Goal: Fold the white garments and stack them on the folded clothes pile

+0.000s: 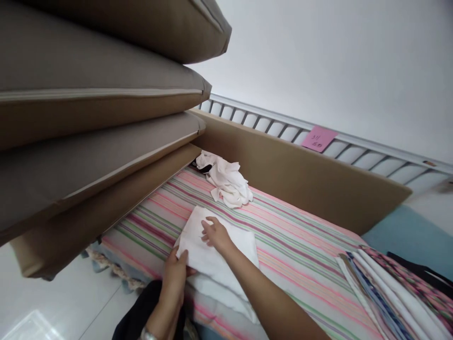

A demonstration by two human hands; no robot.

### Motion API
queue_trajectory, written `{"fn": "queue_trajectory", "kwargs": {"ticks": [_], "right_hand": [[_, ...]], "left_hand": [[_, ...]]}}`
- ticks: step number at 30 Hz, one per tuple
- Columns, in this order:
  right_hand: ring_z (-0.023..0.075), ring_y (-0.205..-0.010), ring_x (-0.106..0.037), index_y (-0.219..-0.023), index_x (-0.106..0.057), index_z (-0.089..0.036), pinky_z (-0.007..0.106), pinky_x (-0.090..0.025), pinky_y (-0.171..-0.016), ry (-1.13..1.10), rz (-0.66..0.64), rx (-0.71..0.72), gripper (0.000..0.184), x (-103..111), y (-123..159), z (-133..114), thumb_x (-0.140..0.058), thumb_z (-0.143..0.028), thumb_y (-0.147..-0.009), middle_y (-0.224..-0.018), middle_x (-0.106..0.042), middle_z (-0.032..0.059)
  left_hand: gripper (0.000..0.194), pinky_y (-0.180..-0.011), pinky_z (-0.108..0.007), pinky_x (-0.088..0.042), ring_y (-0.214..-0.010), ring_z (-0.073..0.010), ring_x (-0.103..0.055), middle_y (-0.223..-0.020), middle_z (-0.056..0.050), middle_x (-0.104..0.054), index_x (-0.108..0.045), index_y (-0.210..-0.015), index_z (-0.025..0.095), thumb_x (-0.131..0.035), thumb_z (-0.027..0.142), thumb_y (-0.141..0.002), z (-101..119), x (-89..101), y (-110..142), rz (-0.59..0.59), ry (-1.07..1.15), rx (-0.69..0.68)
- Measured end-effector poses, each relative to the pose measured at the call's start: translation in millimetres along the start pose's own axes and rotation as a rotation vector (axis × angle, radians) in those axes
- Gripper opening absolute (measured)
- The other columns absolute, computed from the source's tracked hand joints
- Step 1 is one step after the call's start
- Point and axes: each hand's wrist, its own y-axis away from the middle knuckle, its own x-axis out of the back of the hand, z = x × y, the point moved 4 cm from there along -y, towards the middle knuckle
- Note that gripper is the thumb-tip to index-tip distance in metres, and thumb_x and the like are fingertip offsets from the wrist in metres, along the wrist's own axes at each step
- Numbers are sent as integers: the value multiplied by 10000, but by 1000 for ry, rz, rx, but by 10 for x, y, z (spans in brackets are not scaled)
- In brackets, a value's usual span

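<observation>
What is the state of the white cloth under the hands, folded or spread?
Folded: the cloth lies in layers, the lower ones showing past the top one, whose edge the left hand holds.

1. Two hands are showing: one left hand (177,271), gripping, and one right hand (216,234), just beside that grip.
2. One folded white cloth (226,255) is lying in the grip; I'm not making out its layers.
3. One crumpled white heap (230,182) is sitting beyond the grip, its pieces defying my count.
4. At least four cushions (106,146) are stacking up left of the grip.
5. One pink note (319,138) is hanging far beyond it.
6. One row of folded fabrics (392,288) is lying well right of it, several pieces overlapping.
</observation>
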Motion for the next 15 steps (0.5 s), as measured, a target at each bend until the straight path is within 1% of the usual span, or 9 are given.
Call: {"fn": "queue_trajectory", "kwargs": {"ticks": [2, 3, 4, 6, 7, 8, 10, 12, 15], "right_hand": [[167, -734, -632, -1119, -515, -179, 295, -496, -693, -69, 97, 95, 420, 315, 183, 210, -458, -471, -822, -818, -653, 47], [176, -785, -628, -1071, -541, -182, 301, -491, -739, -81, 177, 116, 399, 520, 290, 368, -477, -472, -805, -840, -653, 52], [186, -821, -623, -1028, -559, -186, 306, -487, -763, -83, 256, 90, 385, 726, 411, 563, -495, -478, -785, -864, -655, 58], [200, -821, -624, -987, -561, -186, 306, -498, -709, -124, 356, -96, 395, 1050, 693, 1013, -513, -502, -754, -893, -654, 71], [202, -805, -628, -980, -554, -181, 302, -502, -669, -176, 362, -216, 407, 1133, 849, 1228, -516, -512, -748, -900, -651, 79], [201, -788, -634, -979, -545, -175, 297, -505, -639, -250, 336, -325, 417, 1153, 1003, 1410, -518, -522, -748, -899, -648, 86], [193, -764, -645, -971, -539, -165, 295, -512, -633, -435, 214, -457, 436, 1035, 1256, 1631, -523, -543, -754, -881, -648, 95], [179, -710, -650, -949, -545, -162, 294, -512, -635, -591, 75, -481, 452, 832, 1390, 1670, -534, -570, -755, -830, -654, 90], [168, -642, -645, -941, -549, -169, 289, -503, -599, -714, -74, -470, 434, 605, 1394, 1579, -565, -557, -748, -777, -667, 77]], "left_hand": [[324, -489, -280, -501, -563, -121, -552, -847, -53, -618, -531, -1084, 140, -510, 215, -770, 29, 91, -18, 31, -40, 8], [309, -490, -283, -500, -561, -125, -553, -843, -54, -617, -536, -1068, 138, -505, 220, -771, 39, 129, -37, 31, -91, -5], [293, -491, -284, -496, -560, -133, -557, -827, -52, -619, -546, -1047, 140, -500, 232, -773, 48, 165, -62, 25, -165, -30], [261, -530, -289, -492, -594, -160, -580, -795, -52, -631, -570, -1000, 152, -490, 258, -775, 76, 231, -126, 18, -376, -130], [246, -575, -295, -493, -646, -179, -600, -801, -56, -642, -582, -975, 161, -488, 263, -772, 98, 262, -159, 31, -498, -199], [233, -629, -303, -493, -713, -199, -616, -823, -64, -654, -592, -954, 170, -489, 261, -766, 124, 290, -191, 58, -615, -265], [223, -731, -321, -480, -848, -234, -624, -901, -80, -670, -603, -938, 186, -496, 248, -753, 176, 331, -240, 124, -807, -361], [241, -778, -342, -465, -907, -260, -621, -959, -98, -674, -602, -959, 192, -491, 242, -751, 209, 346, -265, 156, -946, -382], [277, -804, -374, -454, -937, -291, -619, -1002, -141, -666, -583, -1005, 169, -460, 262, -774, 234, 332, -257, 155, -1073, -357]]}}
